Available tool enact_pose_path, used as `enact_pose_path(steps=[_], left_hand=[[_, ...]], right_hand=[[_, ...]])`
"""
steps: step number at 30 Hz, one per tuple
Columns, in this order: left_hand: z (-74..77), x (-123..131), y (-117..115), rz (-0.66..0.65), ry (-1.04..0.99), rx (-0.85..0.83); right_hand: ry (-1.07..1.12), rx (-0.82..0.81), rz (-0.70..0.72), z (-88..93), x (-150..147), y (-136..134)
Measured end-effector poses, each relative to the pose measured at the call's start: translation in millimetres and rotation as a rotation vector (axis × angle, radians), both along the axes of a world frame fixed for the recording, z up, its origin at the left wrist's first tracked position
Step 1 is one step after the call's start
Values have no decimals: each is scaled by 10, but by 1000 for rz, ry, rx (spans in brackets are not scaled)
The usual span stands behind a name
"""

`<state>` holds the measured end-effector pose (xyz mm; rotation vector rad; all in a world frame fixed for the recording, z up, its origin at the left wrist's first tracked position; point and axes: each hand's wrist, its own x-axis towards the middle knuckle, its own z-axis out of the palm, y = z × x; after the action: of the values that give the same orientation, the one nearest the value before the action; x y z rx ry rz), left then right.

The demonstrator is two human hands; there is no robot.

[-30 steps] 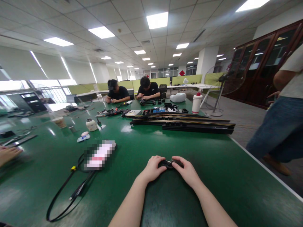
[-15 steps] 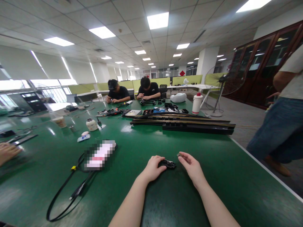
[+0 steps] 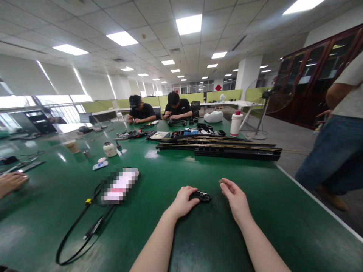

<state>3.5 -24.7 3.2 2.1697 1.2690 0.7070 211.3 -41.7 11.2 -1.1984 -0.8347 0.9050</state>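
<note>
My left hand [image 3: 185,201] is closed around the left end of a small black mechanical part [image 3: 202,196], which rests on the green tabletop [image 3: 170,177]. Shiny metal bits show along its upper side. To the right of it, my right hand [image 3: 233,195] pinches a small thin greyish piece [image 3: 221,181] between thumb and fingertips, apart from the black part. Its exact kind is too small to make out.
A phone [image 3: 120,186] with a looped black cable [image 3: 65,234] lies to the left. Long black rails [image 3: 238,153] cross the table ahead, near a white bottle [image 3: 236,124]. A co-worker's hand [image 3: 13,184] is at far left. Two people sit opposite; another person [image 3: 331,147] stands right.
My right hand has moved right and slightly up, away from the black part, with the small piece still pinched. My left hand has stayed in place.
</note>
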Motion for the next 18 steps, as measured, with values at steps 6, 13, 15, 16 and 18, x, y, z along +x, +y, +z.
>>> enact_pose_path(steps=[6, 13, 15, 16, 18], left_hand=[[8, 1, -8, -2, 2, -6], [-17, -5, -4, 1, -6, 5], [-18, -4, -2, -2, -9, 7], [-16, -3, -2, -2, -10, 7], [-11, -1, -2, 2, -13, 5]], right_hand=[[14, -25, 5, 34, 6, -24], [21, -53, 11, 72, -11, -54], [27, -57, 16, 70, -14, -54], [30, -58, 20, 66, -15, -51], [34, -56, 26, 52, -20, -42]])
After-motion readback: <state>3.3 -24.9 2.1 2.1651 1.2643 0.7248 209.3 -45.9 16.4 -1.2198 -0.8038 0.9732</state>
